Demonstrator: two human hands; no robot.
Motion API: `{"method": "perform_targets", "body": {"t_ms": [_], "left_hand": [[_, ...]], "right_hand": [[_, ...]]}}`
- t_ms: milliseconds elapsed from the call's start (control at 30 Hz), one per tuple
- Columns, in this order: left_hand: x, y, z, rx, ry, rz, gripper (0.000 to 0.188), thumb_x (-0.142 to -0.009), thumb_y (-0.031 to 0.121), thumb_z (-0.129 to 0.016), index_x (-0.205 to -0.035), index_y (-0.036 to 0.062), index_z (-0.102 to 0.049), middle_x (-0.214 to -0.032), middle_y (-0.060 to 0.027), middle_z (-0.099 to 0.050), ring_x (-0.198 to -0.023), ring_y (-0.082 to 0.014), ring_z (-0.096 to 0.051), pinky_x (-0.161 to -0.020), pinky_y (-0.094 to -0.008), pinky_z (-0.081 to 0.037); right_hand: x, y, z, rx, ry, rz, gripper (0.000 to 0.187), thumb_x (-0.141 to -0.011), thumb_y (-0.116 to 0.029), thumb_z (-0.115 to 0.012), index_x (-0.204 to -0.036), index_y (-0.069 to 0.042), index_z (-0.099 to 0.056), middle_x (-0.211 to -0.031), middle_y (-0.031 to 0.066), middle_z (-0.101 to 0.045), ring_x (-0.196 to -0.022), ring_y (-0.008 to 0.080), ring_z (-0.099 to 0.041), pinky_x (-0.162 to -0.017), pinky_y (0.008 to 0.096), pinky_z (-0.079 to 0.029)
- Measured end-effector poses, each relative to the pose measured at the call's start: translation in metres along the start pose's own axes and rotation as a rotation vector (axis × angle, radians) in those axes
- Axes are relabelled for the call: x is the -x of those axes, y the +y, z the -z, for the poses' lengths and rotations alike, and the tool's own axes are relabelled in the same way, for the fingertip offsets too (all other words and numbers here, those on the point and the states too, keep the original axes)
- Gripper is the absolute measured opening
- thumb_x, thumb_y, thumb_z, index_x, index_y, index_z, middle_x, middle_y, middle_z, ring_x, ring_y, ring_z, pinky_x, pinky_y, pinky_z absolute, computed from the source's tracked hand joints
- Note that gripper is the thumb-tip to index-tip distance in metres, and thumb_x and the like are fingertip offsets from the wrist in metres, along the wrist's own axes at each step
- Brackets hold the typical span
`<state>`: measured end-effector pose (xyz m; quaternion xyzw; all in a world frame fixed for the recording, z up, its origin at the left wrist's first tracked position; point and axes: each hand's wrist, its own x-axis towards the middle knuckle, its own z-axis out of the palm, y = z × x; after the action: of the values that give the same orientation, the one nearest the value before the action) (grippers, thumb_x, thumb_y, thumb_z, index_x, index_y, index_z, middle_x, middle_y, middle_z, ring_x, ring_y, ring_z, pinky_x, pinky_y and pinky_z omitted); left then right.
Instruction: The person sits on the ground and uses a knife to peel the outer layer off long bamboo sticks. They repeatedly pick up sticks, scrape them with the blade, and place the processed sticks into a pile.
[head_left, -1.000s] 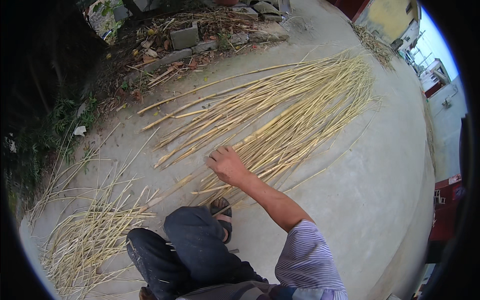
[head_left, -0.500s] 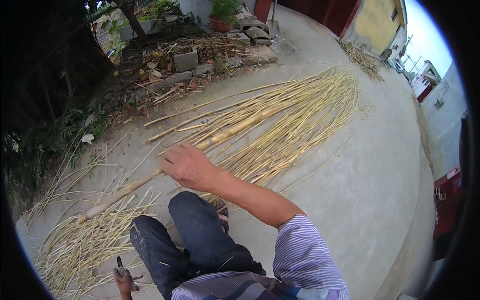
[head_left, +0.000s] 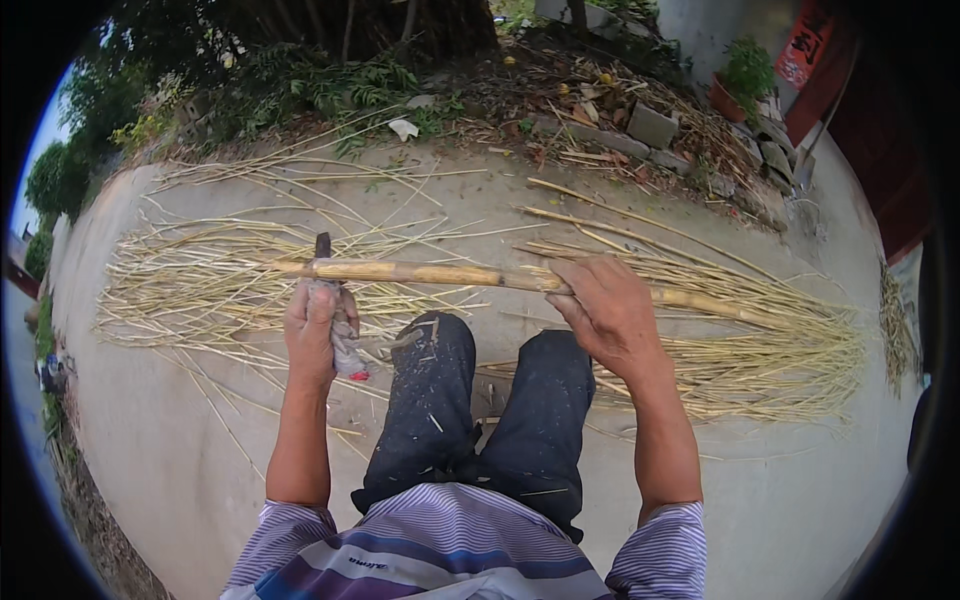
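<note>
A long yellowish bamboo-like pole [head_left: 430, 273] lies crosswise in front of my knees. My right hand [head_left: 612, 312] is closed around it right of the middle. My left hand [head_left: 312, 335] grips a knife by a handle wrapped in grey cloth. The knife's dark blade [head_left: 322, 246] points up at the pole's left part, overlapping it in view; whether it cuts in cannot be seen. Thin peeled stalks [head_left: 190, 280] are spread on the ground at the left. A second heap of stalks [head_left: 750, 370] fans out at the right, partly under the pole.
My bent knees [head_left: 430, 370] are close below the pole. Loose stalks [head_left: 330, 170] lie farther off by a tree [head_left: 400, 30]. A concrete block [head_left: 652, 127] edges a bed of dry leaves. A potted plant [head_left: 745, 75] and a red door [head_left: 880, 140] are at the far right.
The view has swung left. My left hand has come up from low at the left, bringing the knife to the pole. My right hand still holds the pole.
</note>
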<state>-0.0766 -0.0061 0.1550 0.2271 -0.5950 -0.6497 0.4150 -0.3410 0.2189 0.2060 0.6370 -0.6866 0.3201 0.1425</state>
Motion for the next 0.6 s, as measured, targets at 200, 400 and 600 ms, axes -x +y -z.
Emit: {"method": "perform_targets", "body": {"t_ms": [200, 400, 600], "left_hand": [[0.019, 0.005, 0.007, 0.163, 0.042, -0.029, 0.053, -0.094, 0.054, -0.053, -0.098, 0.0009, -0.056, -0.071, -0.0074, -0.059, -0.052, -0.0137, -0.055, -0.045, -0.0232, -0.044], [0.029, 0.010, 0.006, 0.091, -0.011, 0.011, 0.046, -0.093, 0.046, -0.060, -0.101, 0.0014, -0.056, -0.076, -0.0050, -0.062, -0.068, -0.0100, -0.058, -0.061, -0.0237, -0.047], [0.031, 0.012, 0.010, 0.030, 0.070, -0.050, 0.041, -0.093, 0.042, -0.064, -0.098, 0.0017, -0.056, -0.077, -0.0024, -0.062, -0.071, -0.0083, -0.057, -0.066, -0.0232, -0.045]], "right_hand": [[-0.008, -0.030, -0.005, -0.058, -0.188, -0.036, 0.036, -0.073, -0.011, -0.075, -0.106, -0.003, -0.062, -0.086, 0.0137, -0.062, -0.079, 0.0342, -0.059, -0.069, 0.0423, -0.047], [-0.056, -0.093, -0.024, -0.142, -0.257, 0.068, 0.047, -0.075, -0.012, -0.074, -0.119, -0.002, -0.060, -0.101, 0.0136, -0.062, -0.092, 0.0327, -0.059, -0.075, 0.0418, -0.048], [-0.083, -0.123, -0.068, -0.192, -0.143, 0.189, 0.042, -0.077, -0.010, -0.074, -0.116, -0.002, -0.061, -0.088, 0.0115, -0.060, -0.081, 0.0294, -0.060, -0.066, 0.0384, -0.049]]}}
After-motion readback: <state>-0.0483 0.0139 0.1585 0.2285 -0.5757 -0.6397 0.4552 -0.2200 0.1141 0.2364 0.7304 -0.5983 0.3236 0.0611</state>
